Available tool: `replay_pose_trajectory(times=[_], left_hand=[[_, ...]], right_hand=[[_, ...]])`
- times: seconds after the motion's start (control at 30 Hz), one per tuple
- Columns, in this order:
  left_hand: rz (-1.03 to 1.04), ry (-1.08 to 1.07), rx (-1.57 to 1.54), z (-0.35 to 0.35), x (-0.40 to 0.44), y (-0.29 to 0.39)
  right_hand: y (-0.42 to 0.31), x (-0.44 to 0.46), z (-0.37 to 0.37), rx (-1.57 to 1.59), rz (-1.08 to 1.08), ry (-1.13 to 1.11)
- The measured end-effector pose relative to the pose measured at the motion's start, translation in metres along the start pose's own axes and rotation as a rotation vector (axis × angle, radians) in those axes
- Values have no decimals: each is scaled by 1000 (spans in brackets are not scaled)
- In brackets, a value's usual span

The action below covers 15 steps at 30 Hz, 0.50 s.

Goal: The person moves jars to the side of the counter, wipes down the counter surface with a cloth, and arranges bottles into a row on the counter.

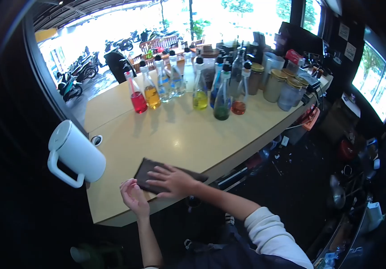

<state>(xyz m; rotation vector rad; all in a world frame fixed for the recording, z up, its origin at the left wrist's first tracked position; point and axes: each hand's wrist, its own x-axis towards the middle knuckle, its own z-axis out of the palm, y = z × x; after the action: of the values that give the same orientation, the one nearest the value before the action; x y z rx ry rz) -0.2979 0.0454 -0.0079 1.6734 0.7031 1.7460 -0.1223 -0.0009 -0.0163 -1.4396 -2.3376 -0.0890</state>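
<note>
A dark, flat rectangular piece, perhaps a folded cloth or a mat (142,174), lies along the front edge of the wooden counter (175,143). Pressed flat on top of it is my right hand (175,180), its fingers spread. My left hand (134,197) is just beside the left end of the dark piece, with its fingers curled in towards the thumb. Whether anything is between those fingers I cannot make out. To the left of both hands stands a white jug (78,152) with a handle and lid.
Several bottles with black tops stand along the back of the counter, among them a red one (138,102) and a green one (222,110). Jars with gold lids (275,85) are at the right. A small dark round fitting (96,140) sits by the jug.
</note>
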Motion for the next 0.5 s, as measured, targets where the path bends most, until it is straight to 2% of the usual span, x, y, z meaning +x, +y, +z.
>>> replay_pose_trajectory(times=[0.07,0.27,0.33,0.5], left_hand=[[26,-110,33,32,-4,8],[-12,-160,-83,161,-28,20],[-20,-277,-146,205,-36,24],[16,-395,-239,294,-57,45]], right_hand=[[40,-44,-26,-68,63,9],[152,-176,-101,-178,276,61],[186,-217,-121,-186,360,84],[243,-300,-160,-155,573,193]])
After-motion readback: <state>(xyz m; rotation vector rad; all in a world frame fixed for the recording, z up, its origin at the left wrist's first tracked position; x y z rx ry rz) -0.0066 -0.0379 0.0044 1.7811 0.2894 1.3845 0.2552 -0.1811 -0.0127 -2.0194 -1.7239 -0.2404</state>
